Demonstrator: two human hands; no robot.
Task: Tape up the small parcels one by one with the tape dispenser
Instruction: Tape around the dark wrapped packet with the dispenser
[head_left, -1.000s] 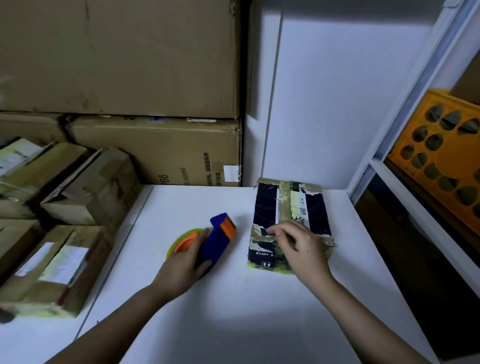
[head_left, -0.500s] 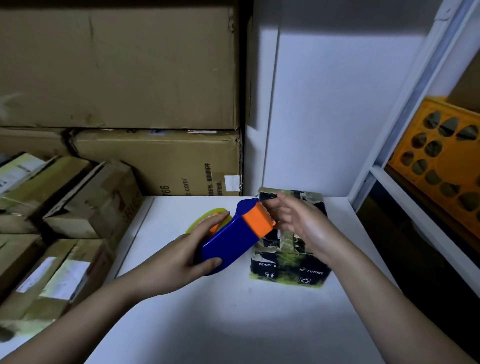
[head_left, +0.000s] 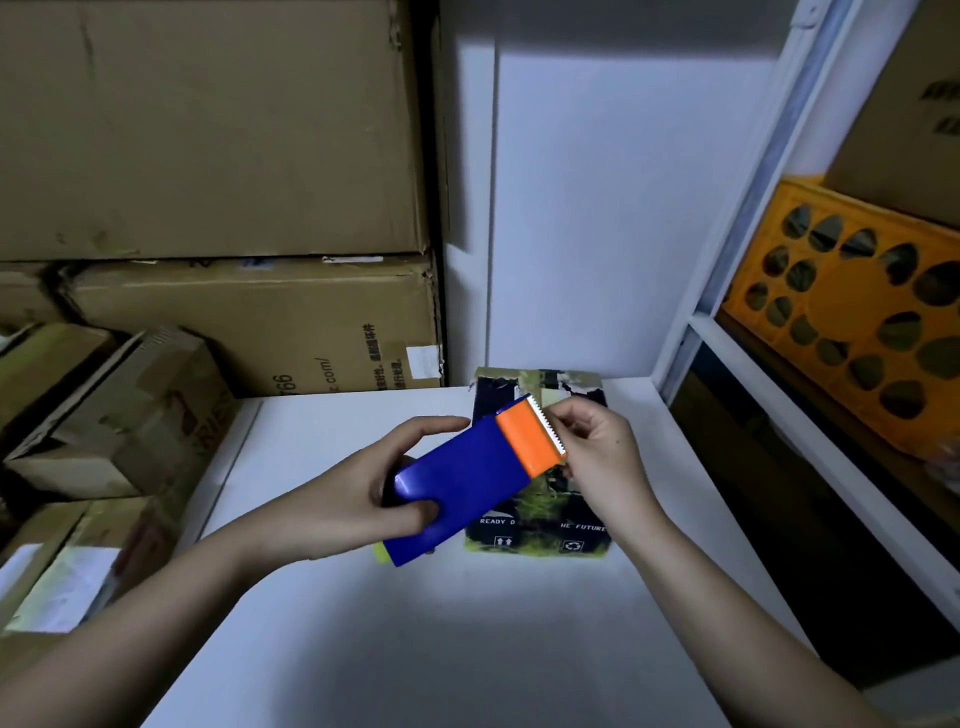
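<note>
A blue tape dispenser (head_left: 462, 480) with an orange head and a toothed white blade is held above the white table (head_left: 441, 639). My left hand (head_left: 363, 493) grips its blue body. My right hand (head_left: 597, 457) pinches at the blade end with thumb and fingers; the tape itself is too thin to make out. Beneath them a small flat parcel (head_left: 540, 525), dark with green camouflage print and white lettering, lies on the table, mostly hidden by the dispenser and my right hand.
Several small cardboard parcels (head_left: 119, 415) are piled at the left. Large cartons (head_left: 249, 322) are stacked behind them against the wall. A white shelf frame (head_left: 727, 291) with an orange perforated crate (head_left: 857, 322) stands at the right.
My left hand lifted the dispenser off the table and swung it over the parcel. My right hand left the parcel top and came up to the blade end.
</note>
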